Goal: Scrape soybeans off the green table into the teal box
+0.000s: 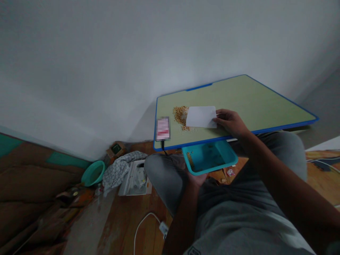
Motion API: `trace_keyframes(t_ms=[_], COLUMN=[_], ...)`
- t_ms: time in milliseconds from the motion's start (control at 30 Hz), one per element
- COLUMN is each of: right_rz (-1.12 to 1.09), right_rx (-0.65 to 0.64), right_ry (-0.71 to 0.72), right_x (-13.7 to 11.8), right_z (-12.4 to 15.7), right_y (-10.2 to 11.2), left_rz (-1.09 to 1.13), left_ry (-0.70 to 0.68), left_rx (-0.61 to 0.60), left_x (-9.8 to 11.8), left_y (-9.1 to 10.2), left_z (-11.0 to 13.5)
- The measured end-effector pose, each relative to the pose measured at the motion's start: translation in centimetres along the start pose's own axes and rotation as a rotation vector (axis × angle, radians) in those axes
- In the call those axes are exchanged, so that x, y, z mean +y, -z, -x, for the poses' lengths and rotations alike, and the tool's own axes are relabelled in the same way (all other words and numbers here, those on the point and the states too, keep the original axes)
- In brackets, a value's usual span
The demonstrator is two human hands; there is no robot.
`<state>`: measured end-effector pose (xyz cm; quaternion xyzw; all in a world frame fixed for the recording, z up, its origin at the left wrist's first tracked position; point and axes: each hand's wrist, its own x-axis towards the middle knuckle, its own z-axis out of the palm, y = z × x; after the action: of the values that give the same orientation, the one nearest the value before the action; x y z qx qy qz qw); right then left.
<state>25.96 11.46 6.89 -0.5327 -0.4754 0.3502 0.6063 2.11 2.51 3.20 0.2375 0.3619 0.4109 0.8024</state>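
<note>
On the pale green desk, towards its left end, you have a heap of beans, tan and loosely spread. A white card lies just to the right of the heap, its left edge at the beans and partly covering the pale patch at that side. Your right hand grips the card at its right end; the fingers are narrow, closed on that edge with the thumb towards you. A few pale bits are scattered on the surface near the card's front edge.

Below the front rim of the desk, you have a turquoise tray, its far side partly hidden by the desk. Some beans of the same tan colour lie inside it along the left wall; the rest of the visible bottom is bare. Your left hand is under the near side of the tray, touching it from below. The tray hides those fingers, so you cannot tell from this view how they are set.

Near the left corner of the desk lies a flat item, too blurred to read, with a dark strap hanging over the edge. On the floor to your left are a green basin and a checked cloth.
</note>
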Motion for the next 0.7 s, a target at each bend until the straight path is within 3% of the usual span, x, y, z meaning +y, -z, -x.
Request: trace_keyframes(t_ms=[233,700], right_rz=[0.023,-0.016], right_rx=[-0.014,-0.038], right_ry=[0.009,-0.028], right_x=[-0.50,-0.62], right_z=[0.23,0.29], right_y=[-0.20,-0.33], left_rz=[0.150,0.116], left_ry=[0.033,0.031], left_rx=[-0.024,-0.018], left_x=[-0.67,-0.84], left_y=[0.70,0.91], left_z=[-0.68,-0.89])
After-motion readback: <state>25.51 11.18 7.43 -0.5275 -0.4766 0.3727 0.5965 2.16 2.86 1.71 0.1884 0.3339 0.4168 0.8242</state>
